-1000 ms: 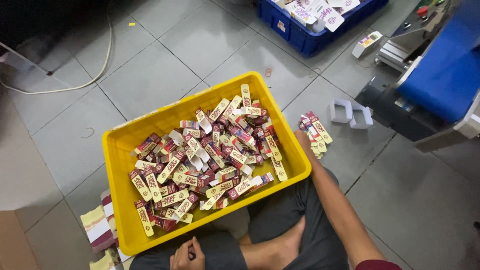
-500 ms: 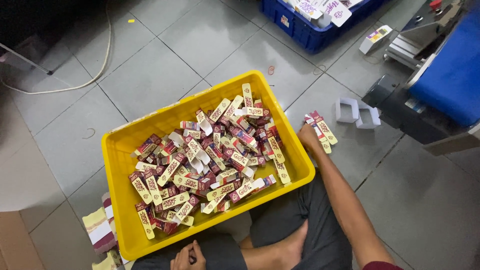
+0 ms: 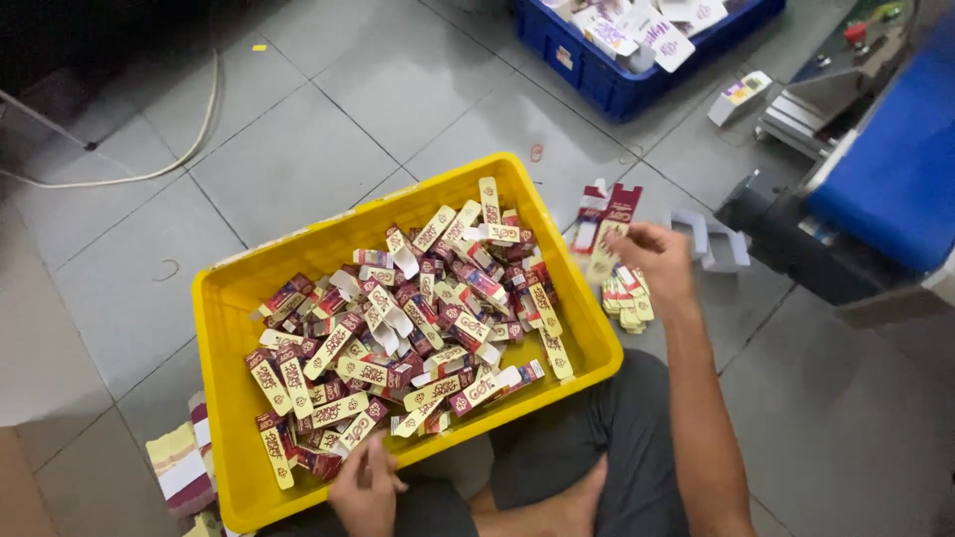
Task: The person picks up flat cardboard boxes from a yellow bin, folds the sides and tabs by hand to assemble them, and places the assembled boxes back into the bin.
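- Head view: a yellow crate (image 3: pixel 231 398) sits on the grey tiled floor (image 3: pixel 328 109), with bare tiles open at the left and right.
- The crate holds a heap of flattened maroon-and-cream cartons (image 3: pixel 398 318).
- The right hand (image 3: pixel 657 261) pinches two flat cartons (image 3: pixel 605 221) beyond the crate's right rim, above a small stack (image 3: pixel 625 298).
- The left hand (image 3: pixel 366 487) rests, fingers loose, on the near rim.
- A blue crate (image 3: pixel 597 75) of white packets stands far off.

Blue crate (image 3: pixel 597 70) cut off at top edge; raised flat cartons (image 3: pixel 607 224) motion-blurred
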